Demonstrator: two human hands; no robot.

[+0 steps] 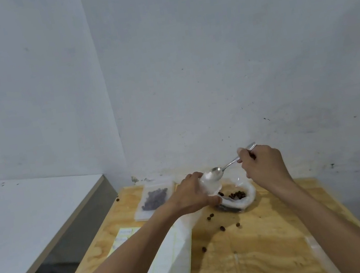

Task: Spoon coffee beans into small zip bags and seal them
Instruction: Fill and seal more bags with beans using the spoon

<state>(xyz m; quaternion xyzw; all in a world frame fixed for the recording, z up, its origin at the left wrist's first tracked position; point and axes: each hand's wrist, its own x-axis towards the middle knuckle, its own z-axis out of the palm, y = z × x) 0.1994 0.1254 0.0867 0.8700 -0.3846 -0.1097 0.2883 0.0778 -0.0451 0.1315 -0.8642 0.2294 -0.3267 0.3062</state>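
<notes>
Head view looks down over a wooden table (265, 264) set against a pale wall (207, 49), with a white counter (22, 220) off to the left. Near the table's far left edge lies a filled bag (154, 199) of coffee beans, flat on the wood. In front of it sit some label sheets (124, 236), and a stack of white sheets (171, 267) runs under the left forearm. The left hand (192, 197) grips a small zip bag (211, 184), fingers curled round it, holding it upright with its mouth up. Right above that mouth hovers the bowl of a metal spoon (215, 173), tipped down toward it; whether any beans are in the bowl is too blurred to tell. Just right of the small bag, a large open bag (243, 199) lies on the table with dark beans showing inside. Loose beans (221, 227) are scattered on the wood in front of it. The right hand (263, 163) pinches the spoon's handle, raised above the large bag.
</notes>
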